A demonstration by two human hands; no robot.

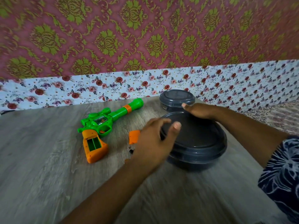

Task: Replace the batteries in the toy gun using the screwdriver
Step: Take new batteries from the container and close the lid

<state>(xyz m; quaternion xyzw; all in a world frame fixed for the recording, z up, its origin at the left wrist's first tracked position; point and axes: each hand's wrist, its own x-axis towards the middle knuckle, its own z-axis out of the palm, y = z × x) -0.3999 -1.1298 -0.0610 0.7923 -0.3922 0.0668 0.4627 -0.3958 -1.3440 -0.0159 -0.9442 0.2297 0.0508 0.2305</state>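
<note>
Lying flat on the wooden counter [48,159], one toy gun [103,125] runs diagonally, green barrel aimed up-right toward the wall, orange handle nearest, its battery bay open. One orange cover [134,135] sits just right of it. Two dark lidded containers stand right: the large container [197,143] nearer, the small container [176,100] behind. Left hand [155,141] and right hand [200,111], each grip curled, clasp the large lid's rim.
</note>
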